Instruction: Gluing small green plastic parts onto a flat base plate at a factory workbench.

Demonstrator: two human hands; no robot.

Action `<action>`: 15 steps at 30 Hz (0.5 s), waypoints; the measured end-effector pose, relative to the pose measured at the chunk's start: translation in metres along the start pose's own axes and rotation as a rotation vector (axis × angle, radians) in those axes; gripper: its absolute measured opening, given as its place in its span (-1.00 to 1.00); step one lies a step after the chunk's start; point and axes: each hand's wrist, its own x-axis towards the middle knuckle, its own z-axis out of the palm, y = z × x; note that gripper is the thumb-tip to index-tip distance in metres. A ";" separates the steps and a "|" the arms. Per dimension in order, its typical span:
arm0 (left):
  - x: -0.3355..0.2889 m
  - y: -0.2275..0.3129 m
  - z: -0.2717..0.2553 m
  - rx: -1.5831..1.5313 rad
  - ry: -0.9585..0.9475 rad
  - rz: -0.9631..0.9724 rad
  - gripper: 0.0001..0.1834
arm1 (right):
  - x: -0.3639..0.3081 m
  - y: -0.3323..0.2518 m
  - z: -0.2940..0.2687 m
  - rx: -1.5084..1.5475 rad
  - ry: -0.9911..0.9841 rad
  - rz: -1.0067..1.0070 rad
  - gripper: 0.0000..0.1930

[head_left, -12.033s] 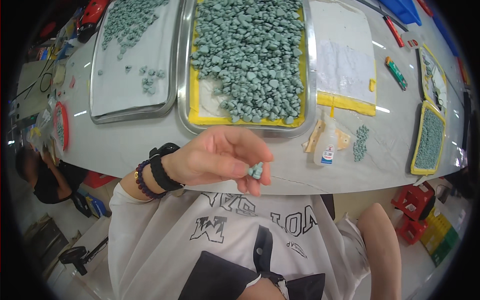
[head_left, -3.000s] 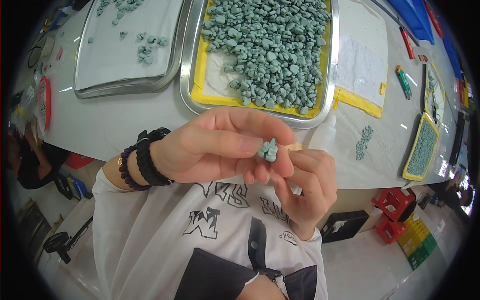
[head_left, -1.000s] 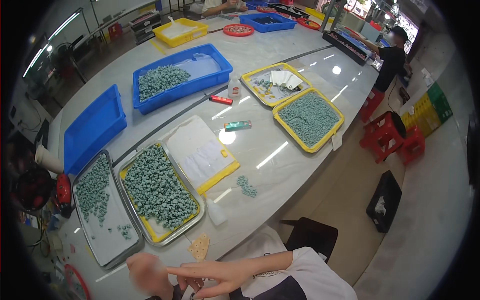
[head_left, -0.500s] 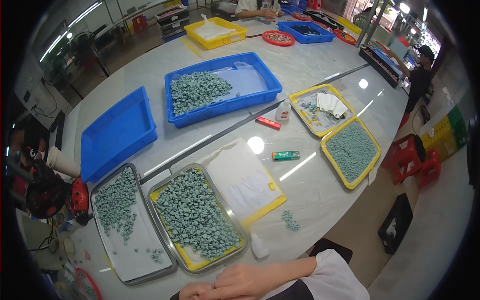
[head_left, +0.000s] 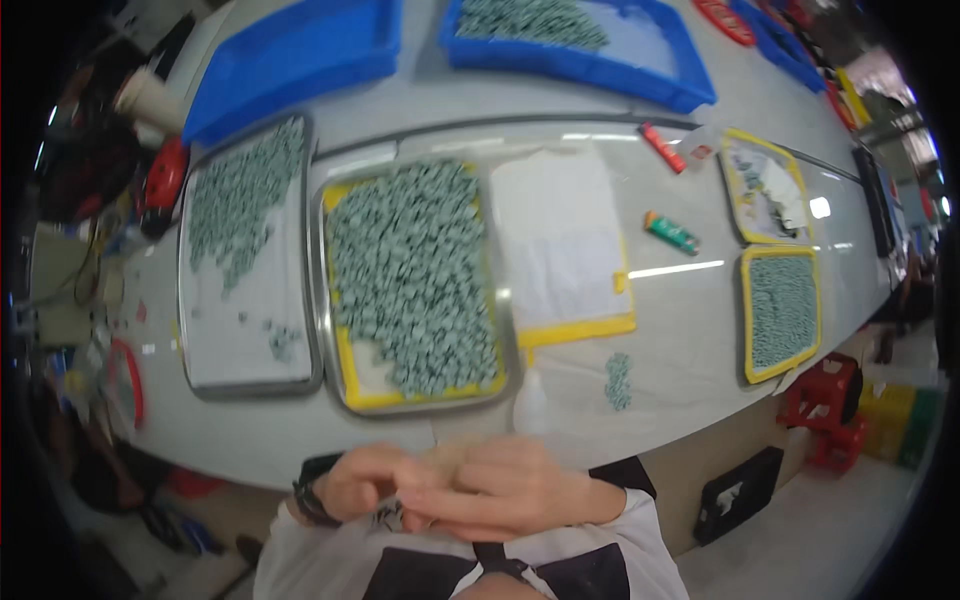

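Observation:
My left hand and my right hand meet in front of my body at the table's near edge. Both have curled fingers, the right ones reaching across to the left. Whatever lies between them, if anything, is hidden and blurred. Just beyond them stands a steel tray with a yellow liner, heaped with pale green stones. To its left, a second steel tray with white lining holds more of these stones. A small pile of green stones lies on the table, near a white bottle.
A white sheet on a yellow board, a green-and-orange box and a red stick-shaped item lie mid-table. Two yellow-rimmed trays stand right. Blue bins line the far side. Red stools stand beyond the right edge.
The view has turned down and toward my body, so the trays appear higher and the far table has left the picture. My hands are still together; more of both now shows.

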 end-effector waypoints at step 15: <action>-0.013 -0.006 0.021 -0.008 0.125 -0.079 -0.81 | -0.022 0.010 0.044 0.073 0.272 -0.061 -0.54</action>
